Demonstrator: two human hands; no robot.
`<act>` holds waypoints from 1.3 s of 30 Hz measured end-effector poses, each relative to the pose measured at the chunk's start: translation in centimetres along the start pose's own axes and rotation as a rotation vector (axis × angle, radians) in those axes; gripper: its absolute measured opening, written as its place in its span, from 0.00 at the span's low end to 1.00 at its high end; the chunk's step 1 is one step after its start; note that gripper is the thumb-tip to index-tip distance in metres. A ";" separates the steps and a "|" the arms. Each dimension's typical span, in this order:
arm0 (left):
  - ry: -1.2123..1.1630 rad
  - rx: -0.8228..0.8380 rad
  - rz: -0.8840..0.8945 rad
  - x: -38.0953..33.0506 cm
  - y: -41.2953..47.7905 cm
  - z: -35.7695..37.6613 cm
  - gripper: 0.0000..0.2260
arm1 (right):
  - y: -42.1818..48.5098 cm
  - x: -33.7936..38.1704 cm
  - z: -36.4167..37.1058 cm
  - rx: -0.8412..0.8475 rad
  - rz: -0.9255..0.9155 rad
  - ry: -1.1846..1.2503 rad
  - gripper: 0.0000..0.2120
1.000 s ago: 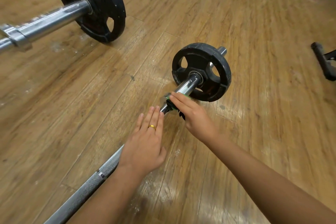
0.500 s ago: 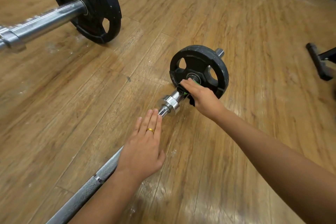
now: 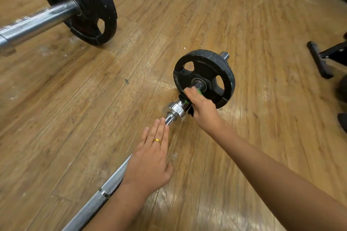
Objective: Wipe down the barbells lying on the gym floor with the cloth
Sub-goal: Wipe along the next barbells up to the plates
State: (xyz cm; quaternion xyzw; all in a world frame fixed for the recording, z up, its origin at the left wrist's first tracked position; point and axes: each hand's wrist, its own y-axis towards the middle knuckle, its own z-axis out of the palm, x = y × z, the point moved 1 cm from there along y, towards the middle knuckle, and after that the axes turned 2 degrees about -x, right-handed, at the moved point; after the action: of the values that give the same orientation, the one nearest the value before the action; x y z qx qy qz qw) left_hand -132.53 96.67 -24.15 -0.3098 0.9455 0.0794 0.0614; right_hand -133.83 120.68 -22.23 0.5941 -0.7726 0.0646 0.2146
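Right hand (image 3: 201, 106) slid cloth (image 3: 190, 111) toward plate (image 3: 204, 63)

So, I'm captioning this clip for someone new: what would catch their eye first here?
Mid-frame, the right hand grips a dark cloth round the sleeve of the near barbell, right by its small black plate. Just below, the left hand, wearing a gold ring, lies flat on the shaft. A bigger plate on a second barbell fills the upper left.

Your near barbell (image 3: 105, 191) lies flat, black plate (image 3: 204, 73) fitted; the dark, perhaps green-trimmed cloth (image 3: 190, 111) wraps it beside that plate; second barbell (image 3: 37, 22) lies beyond.
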 end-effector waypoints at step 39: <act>-0.116 0.039 -0.009 -4.8 -1.6 0.8 0.45 | -1.9 -2.1 -4.0 0.204 -0.177 -0.179 0.34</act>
State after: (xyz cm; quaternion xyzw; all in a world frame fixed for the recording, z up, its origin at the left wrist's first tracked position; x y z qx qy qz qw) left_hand -127.68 98.34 -24.29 -0.3078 0.9403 0.0787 0.1225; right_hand -130.58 123.39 -19.81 0.6818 -0.7227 0.0704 0.0881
